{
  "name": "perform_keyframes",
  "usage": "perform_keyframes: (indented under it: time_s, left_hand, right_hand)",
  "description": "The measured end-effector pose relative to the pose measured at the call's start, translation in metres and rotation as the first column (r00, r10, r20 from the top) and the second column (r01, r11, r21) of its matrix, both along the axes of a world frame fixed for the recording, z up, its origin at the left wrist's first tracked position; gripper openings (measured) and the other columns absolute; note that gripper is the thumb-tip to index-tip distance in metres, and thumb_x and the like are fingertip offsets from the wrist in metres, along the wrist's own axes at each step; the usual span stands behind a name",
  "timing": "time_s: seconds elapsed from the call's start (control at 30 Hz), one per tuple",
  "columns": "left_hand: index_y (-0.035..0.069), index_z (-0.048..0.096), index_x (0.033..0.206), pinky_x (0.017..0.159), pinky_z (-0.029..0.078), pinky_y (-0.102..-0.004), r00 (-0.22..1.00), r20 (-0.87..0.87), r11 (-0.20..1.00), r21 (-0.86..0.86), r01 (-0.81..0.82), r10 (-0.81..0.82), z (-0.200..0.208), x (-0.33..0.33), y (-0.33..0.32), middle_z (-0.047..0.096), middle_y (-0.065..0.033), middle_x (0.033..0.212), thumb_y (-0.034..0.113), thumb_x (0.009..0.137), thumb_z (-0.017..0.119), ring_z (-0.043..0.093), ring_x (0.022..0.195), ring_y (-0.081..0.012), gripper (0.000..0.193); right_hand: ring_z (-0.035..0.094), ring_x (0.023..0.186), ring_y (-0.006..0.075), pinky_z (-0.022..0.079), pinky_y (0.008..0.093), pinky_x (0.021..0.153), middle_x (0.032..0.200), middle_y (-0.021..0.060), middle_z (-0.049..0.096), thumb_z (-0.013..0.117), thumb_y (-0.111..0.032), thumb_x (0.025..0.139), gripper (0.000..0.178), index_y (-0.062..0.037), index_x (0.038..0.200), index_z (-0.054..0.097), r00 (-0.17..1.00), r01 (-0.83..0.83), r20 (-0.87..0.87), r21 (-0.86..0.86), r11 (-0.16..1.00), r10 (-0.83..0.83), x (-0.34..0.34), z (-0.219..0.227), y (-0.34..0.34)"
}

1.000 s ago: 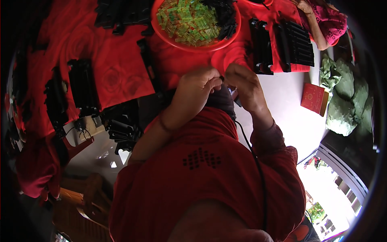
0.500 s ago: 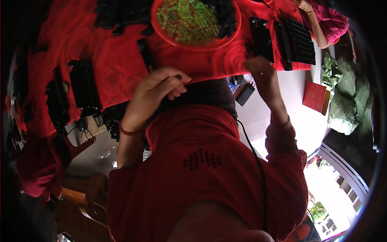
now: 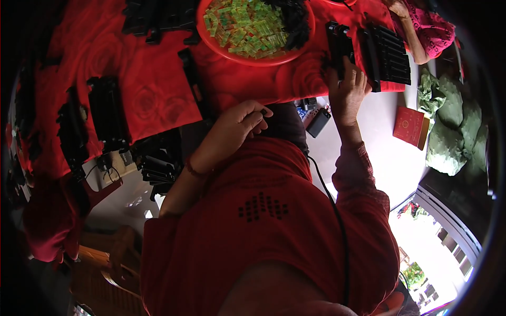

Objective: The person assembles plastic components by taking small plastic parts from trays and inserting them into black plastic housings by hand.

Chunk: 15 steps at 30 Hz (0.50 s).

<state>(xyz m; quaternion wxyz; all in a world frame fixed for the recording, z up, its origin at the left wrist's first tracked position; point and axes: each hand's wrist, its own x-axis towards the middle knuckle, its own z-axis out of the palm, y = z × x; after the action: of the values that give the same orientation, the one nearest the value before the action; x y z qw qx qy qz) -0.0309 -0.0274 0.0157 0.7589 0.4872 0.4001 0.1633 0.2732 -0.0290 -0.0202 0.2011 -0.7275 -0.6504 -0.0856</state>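
My left hand (image 3: 243, 120) is closed in front of my body, just off the table's near edge. Between its thumb and fingers it pinches a small dark piece (image 3: 264, 112), too small to name. At the near right of the table, my right hand (image 3: 348, 94) has its fingers curled around the near end of a long black plastic part (image 3: 340, 42). Between and beyond the hands stands a red basin (image 3: 247, 61). It holds many small transparent yellow-green pieces (image 3: 245, 31) on the left and small black pieces (image 3: 295, 23) on the right.
A red patterned cloth (image 3: 153, 100) covers the table. A single black strip (image 3: 192, 84) and a black part (image 3: 108, 113) lie left; a black row (image 3: 392, 55) lies right. Another person's arm (image 3: 414, 37) rests at far right. A phone (image 3: 318, 123) is below the edge.
My right hand has moved forward from the table edge onto the long black part. My left hand has shifted right and closer to my body, still pinching the small dark piece.
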Motion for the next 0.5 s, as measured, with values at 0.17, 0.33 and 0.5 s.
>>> perform_keyframes:
  time_s: [0.17, 0.33, 0.5]
  left_hand:
    - [0.003, 0.062, 0.118, 0.074, 0.048, -0.0236, 1.000, 0.025, 1.000, 0.006, -0.009, 0.008, -0.005, 0.001, -0.002, 0.064, -0.0028, 0.090, 0.010, 0.101, 0.047, 0.055, 0.080, -0.0083, 0.023]
    - [0.003, 0.061, 0.120, 0.074, 0.047, -0.0230, 0.999, 0.007, 0.999, -0.027, -0.036, 0.036, 0.001, 0.000, -0.003, 0.063, -0.0026, 0.093, 0.006, 0.101, 0.046, 0.056, 0.081, -0.0083, 0.025]
    - [-0.001, 0.052, 0.133, 0.085, 0.051, -0.0282, 0.946, 0.265, 0.982, -0.092, -0.167, 0.186, 0.002, 0.002, -0.004, 0.066, -0.0092, 0.104, 0.007, 0.102, 0.046, 0.062, 0.095, -0.0145, 0.033]
  right_hand:
    - [0.039, 0.125, 0.0415, 0.032, 0.0523, 0.106, 0.142, 0.0210, 0.039, 0.064, -0.033, 0.091, 0.075, -0.0012, 0.150, 0.030, 0.973, 0.179, 0.153, -0.029, 0.983, -0.172, 0.001, -0.015, -0.007]
    - [0.044, 0.120, 0.0422, 0.034, 0.0558, 0.103, 0.136, 0.0220, 0.043, 0.063, -0.031, 0.092, 0.071, -0.0032, 0.149, 0.032, 0.977, 0.144, 0.154, 0.049, 0.988, -0.150, 0.025, -0.031, 0.003]
    - [0.045, 0.117, 0.0393, 0.037, 0.0546, 0.097, 0.136, 0.0188, 0.043, 0.067, -0.031, 0.090, 0.071, -0.0017, 0.147, 0.035, 0.945, 0.142, 0.278, 0.129, 0.981, -0.173, 0.028, -0.020, 0.009]
